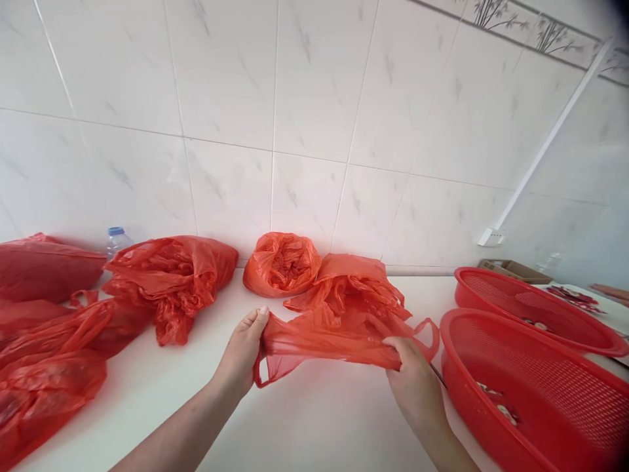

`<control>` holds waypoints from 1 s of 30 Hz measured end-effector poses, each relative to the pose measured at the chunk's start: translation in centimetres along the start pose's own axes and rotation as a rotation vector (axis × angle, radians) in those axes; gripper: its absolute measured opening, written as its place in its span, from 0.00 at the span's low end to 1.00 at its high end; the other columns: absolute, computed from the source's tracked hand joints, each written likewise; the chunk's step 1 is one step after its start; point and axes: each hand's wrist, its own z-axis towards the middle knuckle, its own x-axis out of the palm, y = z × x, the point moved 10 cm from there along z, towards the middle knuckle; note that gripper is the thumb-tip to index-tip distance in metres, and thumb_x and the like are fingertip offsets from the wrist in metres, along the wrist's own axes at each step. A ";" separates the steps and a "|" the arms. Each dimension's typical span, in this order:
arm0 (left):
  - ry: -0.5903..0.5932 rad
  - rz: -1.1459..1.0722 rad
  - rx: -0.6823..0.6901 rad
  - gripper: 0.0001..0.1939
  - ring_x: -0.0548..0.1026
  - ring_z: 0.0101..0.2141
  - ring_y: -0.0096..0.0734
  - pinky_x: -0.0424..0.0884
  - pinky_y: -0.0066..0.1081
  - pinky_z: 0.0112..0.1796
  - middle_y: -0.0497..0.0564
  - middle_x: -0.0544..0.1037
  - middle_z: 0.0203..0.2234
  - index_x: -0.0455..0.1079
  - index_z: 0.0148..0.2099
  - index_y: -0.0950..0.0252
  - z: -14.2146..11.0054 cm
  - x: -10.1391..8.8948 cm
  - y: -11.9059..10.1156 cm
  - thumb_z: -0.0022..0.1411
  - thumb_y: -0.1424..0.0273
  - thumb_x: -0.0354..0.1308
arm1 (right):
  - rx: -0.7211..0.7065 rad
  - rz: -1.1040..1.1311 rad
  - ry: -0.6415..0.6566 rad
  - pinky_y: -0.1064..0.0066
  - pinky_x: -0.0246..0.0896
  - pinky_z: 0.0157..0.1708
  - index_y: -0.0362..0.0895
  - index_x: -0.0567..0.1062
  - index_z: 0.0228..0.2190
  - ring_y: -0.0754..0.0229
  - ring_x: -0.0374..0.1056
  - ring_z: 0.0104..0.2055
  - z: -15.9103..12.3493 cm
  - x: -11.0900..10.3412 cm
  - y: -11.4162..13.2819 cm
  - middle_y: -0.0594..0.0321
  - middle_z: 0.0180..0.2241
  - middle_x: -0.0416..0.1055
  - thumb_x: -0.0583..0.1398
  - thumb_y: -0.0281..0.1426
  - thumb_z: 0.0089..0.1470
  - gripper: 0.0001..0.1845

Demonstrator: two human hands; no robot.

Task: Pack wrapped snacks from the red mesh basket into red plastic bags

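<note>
A thin red plastic bag [329, 341] is stretched sideways between my two hands, above the white table. My left hand [248, 347] pinches its left end, where a handle loop hangs down. My right hand [413, 370] grips the other end, with another loop sticking out beyond it. Just behind lies a folded red bag [351, 272], partly covered by the one I hold. Beside that sits a rolled-open red bag [282, 262] with crumpled plastic inside.
Several filled red bags [167, 269] line the left side, with a clear bottle [118, 241] behind them. On the right stand two red baskets, a near one [472, 367] and a far one [491, 288], with small items inside. A cardboard box [515, 270] lies behind, below a wall socket [492, 236].
</note>
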 end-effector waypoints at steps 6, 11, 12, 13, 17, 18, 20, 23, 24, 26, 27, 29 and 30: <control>0.176 0.363 0.007 0.20 0.61 0.19 0.23 0.57 0.22 0.21 0.38 0.65 0.19 0.67 0.39 0.60 -2.4 2.2 0.5 0.41 0.72 0.67 | 0.123 0.200 0.202 0.67 0.62 0.32 0.49 0.71 0.30 0.56 0.69 0.33 0.1 0.2 -1.0 0.65 0.32 0.74 0.54 0.29 0.45 0.08; 0.105 0.561 0.069 0.06 0.59 0.19 0.23 0.55 0.23 0.21 0.40 0.62 0.17 0.62 0.27 0.62 -2.4 2.7 0.0 0.54 0.68 0.55 | 0.103 0.434 0.591 0.65 0.66 0.39 0.51 0.66 0.53 0.50 0.67 0.49 -3.3 1.6 0.8 0.55 0.52 0.67 0.63 0.31 0.40 0.35; 0.103 0.544 0.069 0.08 0.59 0.18 0.23 0.55 0.23 0.21 0.40 0.62 0.16 0.61 0.27 0.62 -2.4 3.0 0.0 0.56 0.66 0.54 | 0.083 0.452 0.622 0.62 0.65 0.43 0.51 0.63 0.56 0.48 0.64 0.53 -3.8 1.7 1.3 0.53 0.56 0.63 0.64 0.33 0.41 0.38; 0.100 0.531 0.074 0.09 0.59 0.18 0.23 0.56 0.23 0.21 0.40 0.61 0.16 0.60 0.27 0.62 -2.3 3.4 0.0 0.57 0.64 0.54 | 0.052 0.440 0.605 0.59 0.62 0.47 0.51 0.61 0.58 0.46 0.59 0.58 -4.1 1.6 1.8 0.52 0.59 0.60 0.63 0.35 0.42 0.39; 0.099 0.471 0.100 0.13 0.58 0.17 0.22 0.55 0.22 0.20 0.39 0.60 0.16 0.59 0.28 0.61 -2.3 4.8 -0.2 0.58 0.59 0.53 | -0.089 0.247 0.431 0.50 0.54 0.53 0.52 0.66 0.55 0.41 0.55 0.60 -3.9 2.1 3.6 0.53 0.58 0.61 0.64 0.35 0.40 0.37; 0.107 0.458 0.103 0.13 0.57 0.17 0.22 0.55 0.22 0.19 0.39 0.59 0.16 0.59 0.28 0.61 -2.3 5.0 -0.3 0.57 0.59 0.54 | -0.083 0.239 0.427 0.52 0.58 0.50 0.52 0.70 0.51 0.42 0.61 0.56 -3.8 2.6 3.8 0.54 0.54 0.66 0.63 0.33 0.41 0.32; 0.154 0.455 0.103 0.13 0.56 0.16 0.21 0.53 0.21 0.18 0.38 0.58 0.15 0.60 0.29 0.61 -2.5 5.5 -0.5 0.54 0.60 0.58 | 0.018 0.321 0.431 0.60 0.64 0.40 0.50 0.77 0.39 0.50 0.70 0.42 -3.4 3.5 3.2 0.58 0.40 0.74 0.58 0.31 0.45 0.16; 0.293 0.564 0.101 0.16 0.58 0.17 0.22 0.54 0.22 0.19 0.38 0.62 0.17 0.65 0.37 0.59 -2.9 5.9 -0.8 0.45 0.68 0.64 | 0.217 0.546 0.463 0.69 0.64 0.29 0.46 0.73 0.26 0.57 0.70 0.30 -2.8 3.8 1.2 0.64 0.28 0.74 0.56 0.31 0.46 0.06; 0.328 0.631 0.109 0.18 0.60 0.19 0.23 0.55 0.22 0.20 0.39 0.65 0.19 0.66 0.39 0.58 -3.0 5.8 -0.9 0.44 0.71 0.63 | 0.253 0.578 0.459 0.70 0.63 0.27 0.46 0.72 0.25 0.58 0.69 0.29 -2.5 3.6 0.5 0.65 0.27 0.73 0.57 0.31 0.45 0.04; 0.328 0.762 0.132 0.11 0.61 0.21 0.25 0.55 0.22 0.20 0.41 0.67 0.20 0.67 0.35 0.59 -3.0 4.9 -1.1 0.46 0.72 0.60 | 0.289 0.558 0.369 0.71 0.62 0.27 0.45 0.71 0.23 0.59 0.69 0.29 -1.7 2.4 -1.5 0.66 0.25 0.73 0.58 0.31 0.43 0.03; 0.297 0.810 0.137 0.04 0.60 0.20 0.25 0.53 0.22 0.19 0.41 0.65 0.19 0.65 0.29 0.60 -2.8 4.2 -1.2 0.48 0.72 0.58 | 0.316 0.525 0.298 0.71 0.62 0.27 0.45 0.71 0.23 0.58 0.68 0.29 -1.3 1.7 -2.8 0.65 0.25 0.73 0.58 0.32 0.43 0.03; 0.225 0.864 0.101 0.12 0.56 0.18 0.23 0.49 0.22 0.17 0.42 0.59 0.16 0.57 0.21 0.62 -2.5 2.7 -0.7 0.52 0.68 0.55 | 0.417 0.548 0.183 0.70 0.63 0.27 0.46 0.72 0.28 0.58 0.69 0.30 -1.1 1.0 -5.2 0.64 0.29 0.73 0.58 0.34 0.44 0.07; 0.204 0.874 0.060 0.16 0.54 0.17 0.22 0.48 0.22 0.16 0.41 0.57 0.16 0.53 0.20 0.62 -2.5 2.1 -0.1 0.53 0.65 0.55 | 0.481 0.634 0.165 0.69 0.64 0.27 0.47 0.73 0.33 0.57 0.70 0.30 -1.3 1.4 -6.1 0.62 0.31 0.74 0.58 0.36 0.45 0.11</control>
